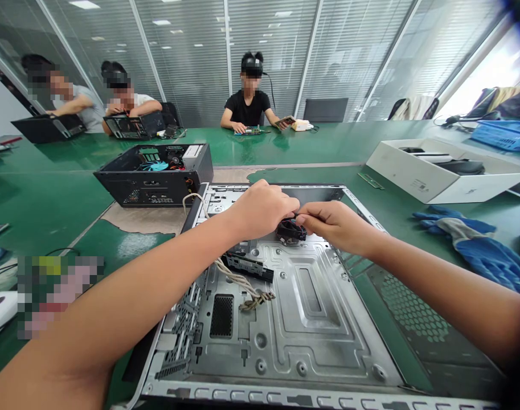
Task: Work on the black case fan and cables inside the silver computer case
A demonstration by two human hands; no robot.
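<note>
The black fan-like part [291, 231] was between our two hands, in the far half of an open metal case [353, 319]; we could not tell whether it touched the floor of the case. Our right hand [330, 225] was drawn into a pinch, thumb against forefinger, on the part's right edge. Our left hand [263, 208] reached over from the other side, fingers curled and its back turned up; the fingertips were hidden from us, so we could not tell how tightly they closed or what, if anything, they gripped.

Nearer to us in the case lay a long black bracket [249, 266] and, just beside it, a twisted cream cable [238, 278] with a knotted end. Beyond our left forearm we saw a black computer case [157, 185] with a light-blue fan [154, 165] inside. To our right, on the green table [328, 145], lay a narrow green circuit strip [371, 181], a white box [417, 176] holding dark items, and blue-and-grey gloves [477, 245]. Across from us, a person in a black top [248, 108] had one hand at a green circuit board [251, 131].
</note>
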